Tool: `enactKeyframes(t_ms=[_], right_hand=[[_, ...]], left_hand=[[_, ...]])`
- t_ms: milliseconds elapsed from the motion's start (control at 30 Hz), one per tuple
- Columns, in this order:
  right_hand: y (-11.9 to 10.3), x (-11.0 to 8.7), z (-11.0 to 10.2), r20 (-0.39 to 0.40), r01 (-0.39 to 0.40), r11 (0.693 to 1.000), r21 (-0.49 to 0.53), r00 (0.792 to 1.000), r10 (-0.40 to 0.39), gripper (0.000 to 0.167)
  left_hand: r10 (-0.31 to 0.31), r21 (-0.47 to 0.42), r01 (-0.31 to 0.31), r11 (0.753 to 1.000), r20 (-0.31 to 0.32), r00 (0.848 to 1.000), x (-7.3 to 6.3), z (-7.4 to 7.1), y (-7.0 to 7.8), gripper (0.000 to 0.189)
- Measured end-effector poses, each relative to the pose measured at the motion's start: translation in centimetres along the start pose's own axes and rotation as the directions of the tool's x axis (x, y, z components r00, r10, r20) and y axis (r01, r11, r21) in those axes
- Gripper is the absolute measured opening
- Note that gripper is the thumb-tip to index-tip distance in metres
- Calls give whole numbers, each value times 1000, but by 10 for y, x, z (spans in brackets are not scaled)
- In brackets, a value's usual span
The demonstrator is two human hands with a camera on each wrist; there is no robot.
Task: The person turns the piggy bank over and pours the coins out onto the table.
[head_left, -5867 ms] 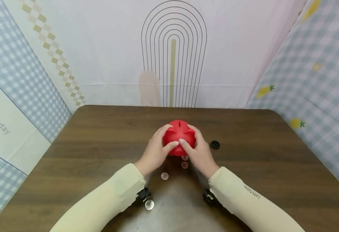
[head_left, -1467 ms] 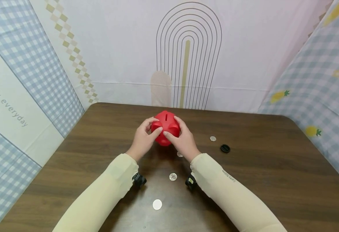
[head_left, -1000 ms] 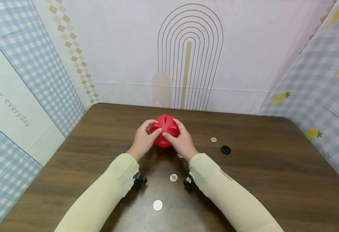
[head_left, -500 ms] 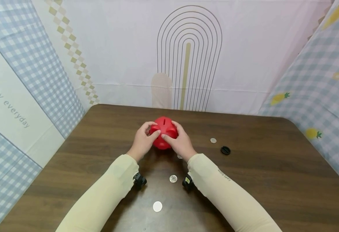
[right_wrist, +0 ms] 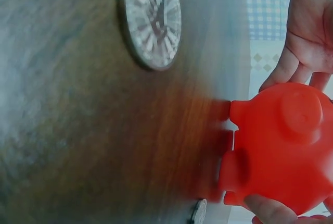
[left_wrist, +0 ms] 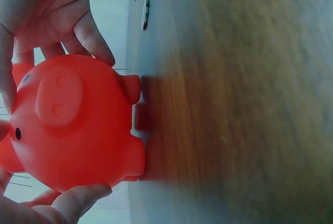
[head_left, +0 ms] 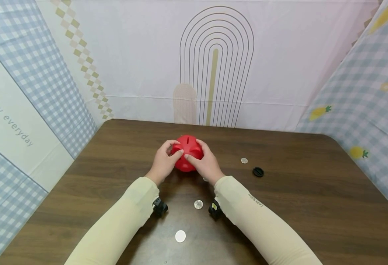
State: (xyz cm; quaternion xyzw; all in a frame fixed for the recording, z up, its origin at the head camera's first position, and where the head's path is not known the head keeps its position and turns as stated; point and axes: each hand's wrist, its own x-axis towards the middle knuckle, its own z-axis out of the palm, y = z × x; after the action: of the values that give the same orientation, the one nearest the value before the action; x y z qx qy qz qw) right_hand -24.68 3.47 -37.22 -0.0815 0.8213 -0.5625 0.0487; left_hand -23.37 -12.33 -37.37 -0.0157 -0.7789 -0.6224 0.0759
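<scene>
A red piggy bank (head_left: 187, 152) stands upright near the middle of the table, its coin slot on top and its snout toward me. My left hand (head_left: 163, 159) grips its left side, thumb on the front by the ear. On the other side my right hand (head_left: 208, 162) holds it the same way, both thumbs nearly meeting. In the left wrist view the pig's snout (left_wrist: 60, 96) and eyes show, with its feet right at the tabletop. The right wrist view shows the pig's body (right_wrist: 281, 148) between the hands.
Several coins lie about the brown table (head_left: 296, 221): one coin (head_left: 198, 204) between the forearms, a bright coin (head_left: 180, 236) nearer me, another coin (head_left: 244, 161) at right beside a round black plug (head_left: 258, 172). A patterned cloth (head_left: 140, 55) hangs behind the table.
Since the oldest frame, the piggy bank and both hands have shifted left in the view, and a coin now shows beside the black plug. Over the last second the pig has come slightly lower.
</scene>
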Motion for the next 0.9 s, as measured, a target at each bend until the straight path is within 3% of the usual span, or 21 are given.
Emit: enactKeyframes(t_ms=[500, 633, 900], right_hand=[[2, 0, -2, 22, 2, 1000, -31, 1000, -2, 70], [1, 1, -2, 34, -1, 998, -71, 999, 4, 72], [-1, 1, -16, 72, 15, 984, -175, 997, -2, 80]], left_hand=[[13, 52, -15, 999, 48, 999, 2, -2, -4, 38], [26, 64, -30, 998, 59, 998, 3, -4, -7, 41], [-12, 95, 4, 995, 80, 997, 4, -10, -6, 48]])
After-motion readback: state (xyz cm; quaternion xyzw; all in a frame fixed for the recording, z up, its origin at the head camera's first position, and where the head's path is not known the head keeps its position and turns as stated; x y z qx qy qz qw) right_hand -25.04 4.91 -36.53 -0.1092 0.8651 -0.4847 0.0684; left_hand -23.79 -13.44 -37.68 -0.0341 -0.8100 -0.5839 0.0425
